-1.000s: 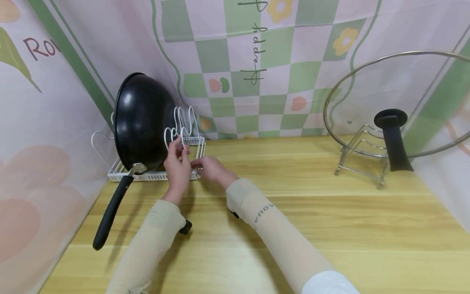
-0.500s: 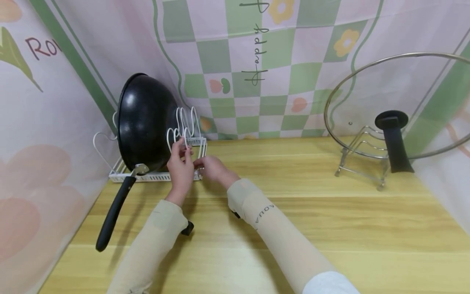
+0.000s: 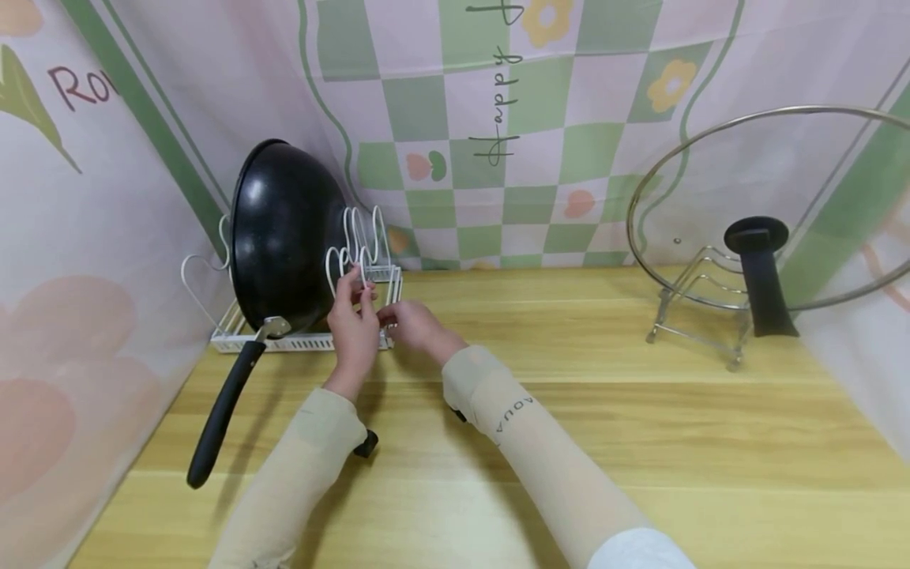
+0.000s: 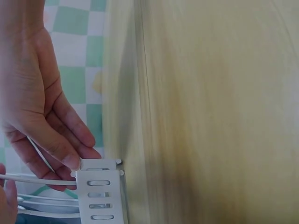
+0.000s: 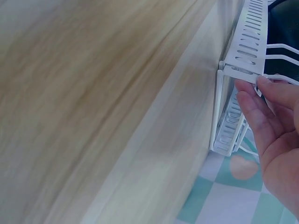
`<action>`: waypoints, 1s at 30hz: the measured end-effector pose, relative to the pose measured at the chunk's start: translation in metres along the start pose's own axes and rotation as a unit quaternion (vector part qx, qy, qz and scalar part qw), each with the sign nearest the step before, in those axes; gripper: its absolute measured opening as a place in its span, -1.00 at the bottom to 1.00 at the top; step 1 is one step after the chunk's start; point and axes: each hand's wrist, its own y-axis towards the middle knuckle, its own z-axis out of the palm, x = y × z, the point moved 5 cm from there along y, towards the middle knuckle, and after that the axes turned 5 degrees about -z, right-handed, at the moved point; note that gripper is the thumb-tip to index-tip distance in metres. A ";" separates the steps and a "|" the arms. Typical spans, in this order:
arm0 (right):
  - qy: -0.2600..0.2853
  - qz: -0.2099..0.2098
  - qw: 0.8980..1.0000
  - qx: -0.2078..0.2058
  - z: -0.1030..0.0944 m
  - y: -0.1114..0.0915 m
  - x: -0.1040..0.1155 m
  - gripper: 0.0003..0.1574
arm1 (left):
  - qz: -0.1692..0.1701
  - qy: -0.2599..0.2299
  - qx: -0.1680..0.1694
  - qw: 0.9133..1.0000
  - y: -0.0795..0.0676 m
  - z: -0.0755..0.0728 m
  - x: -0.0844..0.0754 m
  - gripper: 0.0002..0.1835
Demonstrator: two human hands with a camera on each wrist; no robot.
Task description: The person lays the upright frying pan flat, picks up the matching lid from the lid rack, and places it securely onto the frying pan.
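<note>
A white pan rack [image 3: 306, 342] with wire loops stands at the back left of the table. In it a black wok [image 3: 284, 237] rests on its side, its long handle [image 3: 226, 415] sticking out toward me. My left hand [image 3: 353, 336] pinches a front wire loop [image 3: 332, 269]; in the left wrist view only its fingertips [image 4: 7, 196] show at the edge. At the rack's right end, my right hand [image 3: 415, 325] bends around the front corner. The right wrist view has its thumb and fingers [image 5: 254, 112] pinching the end of the slotted rail [image 5: 247, 46].
A glass lid [image 3: 711, 174] with a black handle [image 3: 764, 276] stands upright in a small metal rack [image 3: 700, 336] at the back right. Wood-grain tabletop [image 3: 540, 442] lies in front. Patterned cloth [image 3: 498, 118] hangs behind and along the left side.
The wok, the rack's wire loops and both hands have shifted slightly to the right. Both hands keep their hold on the rack. The glass lid stands as before.
</note>
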 end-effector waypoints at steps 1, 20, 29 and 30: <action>0.001 0.000 1.000 0.001 0.000 0.000 0.000 -0.62 | 0.000 0.001 0.000 1.000 0.000 0.000 0.000 -0.62; 0.031 -0.009 0.999 0.008 -0.005 -0.005 -0.006 -0.65 | 0.030 -0.001 0.002 1.000 -0.006 0.003 -0.005 -0.61; 0.045 -0.017 0.999 0.004 -0.009 -0.011 -0.006 -0.68 | 0.032 -0.006 0.005 0.999 -0.008 0.006 -0.007 -0.60; 0.045 -0.018 0.999 0.004 -0.009 -0.011 -0.006 -0.68 | 0.031 -0.007 0.006 0.999 -0.008 0.006 -0.007 -0.60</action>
